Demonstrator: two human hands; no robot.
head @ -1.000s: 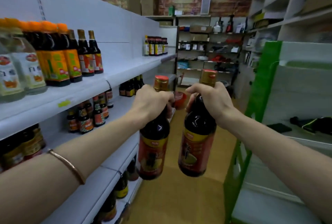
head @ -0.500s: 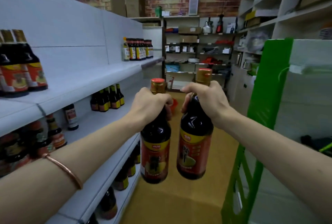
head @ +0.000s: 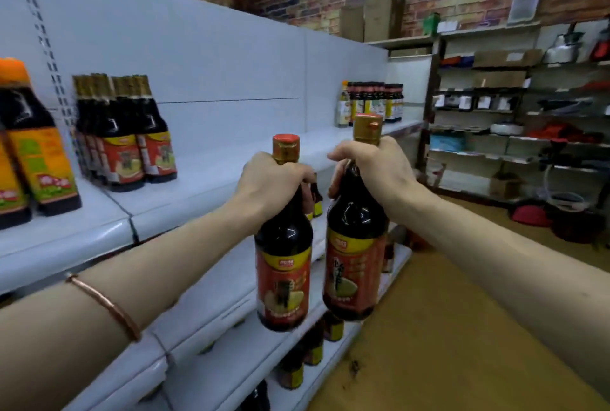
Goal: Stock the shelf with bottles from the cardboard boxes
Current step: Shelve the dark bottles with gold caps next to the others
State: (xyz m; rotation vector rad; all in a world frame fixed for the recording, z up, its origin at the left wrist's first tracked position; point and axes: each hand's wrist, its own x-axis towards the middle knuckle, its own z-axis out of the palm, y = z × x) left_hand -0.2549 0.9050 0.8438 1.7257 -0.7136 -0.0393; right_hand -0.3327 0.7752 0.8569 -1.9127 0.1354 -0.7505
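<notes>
White shelf point(head: 211, 179) behind; left hand point(head: 270, 179), right hand point(head: 379, 169) fingers curled round necks, bottles point(head: 284, 278) upright, caps up

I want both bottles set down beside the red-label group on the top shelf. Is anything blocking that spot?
Nothing visible. The top shelf lies bare right of the red-label group; both bottles hang in front of it.

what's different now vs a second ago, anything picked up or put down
Nothing was picked up or put down. The view has swung toward the white shelf, so its row of gold-capped bottles now sits closer and more central. The left hand still grips the red-capped bottle by the neck, and the right hand the gold-capped bottle; both bottles hang side by side as before.
</notes>
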